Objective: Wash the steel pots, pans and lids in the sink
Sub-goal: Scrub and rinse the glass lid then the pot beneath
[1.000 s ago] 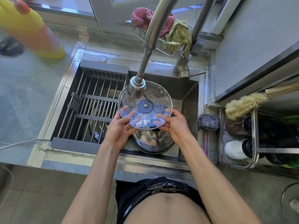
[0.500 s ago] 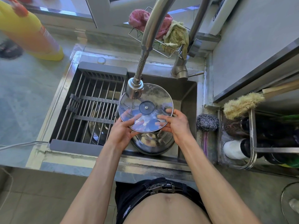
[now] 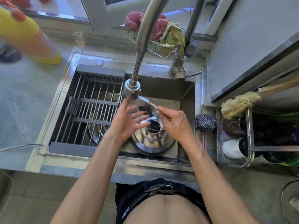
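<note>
Right hand (image 3: 175,125) grips tilted glass lid (image 3: 149,104); left hand (image 3: 129,122) spread beside it

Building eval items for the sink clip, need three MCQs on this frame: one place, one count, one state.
1. The steel scourer sits:
A. on the drying grid
B. on the sink's right rim
C. in the wire rack

2. Cloths in the wire rack:
A. one
B. two
C. four

3. The left hand is:
A. open, fingers spread
B. gripping the faucet
C. holding the scourer

Answers:
1 B: the steel scourer lies right of the basin, beside the right hand.
2 B: the wire rack holds a pink cloth and a yellow-green cloth.
3 A: the left hand shows its palm with spread fingers; only the right hand's grip pinches the glass lid.
</note>
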Available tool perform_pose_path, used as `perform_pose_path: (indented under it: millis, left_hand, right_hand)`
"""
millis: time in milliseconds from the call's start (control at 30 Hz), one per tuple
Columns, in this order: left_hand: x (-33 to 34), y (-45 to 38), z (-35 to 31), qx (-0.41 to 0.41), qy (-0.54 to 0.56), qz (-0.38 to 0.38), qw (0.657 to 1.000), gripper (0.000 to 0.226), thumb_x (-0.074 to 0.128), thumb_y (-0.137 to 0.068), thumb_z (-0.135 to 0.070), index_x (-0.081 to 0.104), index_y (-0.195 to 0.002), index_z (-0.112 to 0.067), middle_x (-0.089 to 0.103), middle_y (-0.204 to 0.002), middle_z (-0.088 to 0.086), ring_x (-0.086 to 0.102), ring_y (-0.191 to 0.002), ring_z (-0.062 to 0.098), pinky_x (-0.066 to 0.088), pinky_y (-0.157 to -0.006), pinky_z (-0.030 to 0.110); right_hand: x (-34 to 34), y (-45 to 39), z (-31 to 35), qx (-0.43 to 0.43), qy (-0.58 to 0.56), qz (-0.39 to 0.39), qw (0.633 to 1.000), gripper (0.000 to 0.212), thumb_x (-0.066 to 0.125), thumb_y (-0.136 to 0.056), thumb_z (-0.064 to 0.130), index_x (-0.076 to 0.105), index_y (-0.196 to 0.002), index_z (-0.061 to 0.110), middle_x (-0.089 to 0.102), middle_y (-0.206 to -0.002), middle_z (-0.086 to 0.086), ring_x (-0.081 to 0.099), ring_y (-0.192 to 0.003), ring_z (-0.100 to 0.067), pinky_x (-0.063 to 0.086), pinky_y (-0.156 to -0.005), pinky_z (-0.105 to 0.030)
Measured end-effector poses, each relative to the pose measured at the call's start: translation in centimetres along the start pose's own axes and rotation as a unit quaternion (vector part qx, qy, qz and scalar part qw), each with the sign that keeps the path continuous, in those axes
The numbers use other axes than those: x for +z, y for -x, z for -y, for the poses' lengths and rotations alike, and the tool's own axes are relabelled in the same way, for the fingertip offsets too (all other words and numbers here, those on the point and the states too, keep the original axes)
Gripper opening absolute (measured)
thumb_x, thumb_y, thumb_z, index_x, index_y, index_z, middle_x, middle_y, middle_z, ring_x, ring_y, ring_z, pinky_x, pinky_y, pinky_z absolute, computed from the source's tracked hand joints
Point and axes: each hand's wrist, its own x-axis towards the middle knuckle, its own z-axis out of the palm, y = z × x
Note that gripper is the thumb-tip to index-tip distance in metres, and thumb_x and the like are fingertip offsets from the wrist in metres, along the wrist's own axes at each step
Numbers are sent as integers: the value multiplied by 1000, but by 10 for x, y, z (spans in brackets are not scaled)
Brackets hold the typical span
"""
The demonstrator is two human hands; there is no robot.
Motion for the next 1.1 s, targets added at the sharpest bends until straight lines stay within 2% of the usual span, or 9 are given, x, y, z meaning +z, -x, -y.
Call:
perform_pose_path:
  millis: [67, 167, 300, 400, 500, 600, 767, 967, 1100]
  left_hand:
    - [2, 1, -7, -32, 18, -7, 999, 74, 52, -97, -60, 43, -136, 2, 57, -134, 32, 67, -115, 42, 63, -82, 47]
    - [3, 4, -9, -46, 44, -38, 997, 52, 49, -106, -32, 43, -131, 13, 61, -127, 38, 69, -107, 41, 64, -75, 38]
    - [3, 8, -7, -54, 117, -39, 991, 24, 35, -101, 1, 51, -106, 19, 68, -96, 41, 75, -77, 41, 64, -68, 38]
    - [-3, 10, -5, -43, 95, -34, 994, 31, 35, -99, 5, 48, -124, 16, 65, -119, 37, 72, -98, 44, 64, -72, 41]
    - [-14, 8, -3, -8, 7, -23, 1000, 38, 41, -98, 5, 47, -135, 7, 68, -123, 27, 74, -100, 39, 65, -72, 39]
    - [-26, 9, -6, 33, -73, -2, 997, 41, 46, -96, 6, 51, -136, -1, 72, -123, 18, 76, -95, 30, 60, -85, 42]
    - [-36, 14, -14, 62, -129, 31, 989, 36, 46, -98, 8, 59, -128, -7, 71, -126, 17, 75, -97, 28, 63, -74, 36]
    - [-34, 17, -10, 60, -211, 32, 975, 41, 50, -95, 13, 62, -129, -6, 73, -122, 13, 71, -110, 31, 60, -91, 42]
    - [-30, 11, -12, 73, -231, -26, 970, 21, 59, -98, 2, 67, -115, -6, 77, -109, 13, 75, -95, 26, 62, -74, 32]
  right_hand:
    - [0, -3, 2, -59, 75, 14, 995, 36, 54, -90, 14, 71, -120, 27, 77, -102, -1, 74, -91, -26, 59, -70, -44]
    - [0, -8, 6, -98, 126, 30, 987, 38, 48, -89, 18, 73, -117, 26, 77, -103, 0, 73, -92, -28, 59, -68, -43]
    - [3, -3, 10, -89, 95, 48, 990, 38, 49, -84, 20, 76, -110, 28, 77, -103, 3, 73, -94, -26, 59, -73, -44]
    - [2, 1, 6, -48, 38, 91, 994, 37, 60, -81, 10, 76, -111, 23, 75, -110, 2, 70, -104, -19, 55, -91, -42]
    - [-4, -2, 5, 54, -14, 145, 988, 36, 64, -84, 13, 73, -118, 23, 72, -118, 6, 64, -111, -8, 48, -103, -30]
    - [-2, -14, -1, 129, -71, 86, 985, 33, 62, -90, 18, 69, -122, 20, 71, -111, 8, 65, -103, -6, 51, -101, -35]
    - [8, -43, 10, 173, -58, 102, 978, 52, 61, -93, 49, 53, -137, 24, 65, -100, 8, 67, -89, -12, 56, -84, -37]
    - [30, -61, 25, 186, -34, 70, 979, 32, 64, -89, 47, 56, -95, 17, 62, -89, -1, 64, -78, -20, 58, -64, -39]
    - [38, -53, 24, 182, -16, 64, 981, 23, 63, -86, 37, 55, -91, 16, 60, -82, 1, 61, -79, -23, 55, -64, -41]
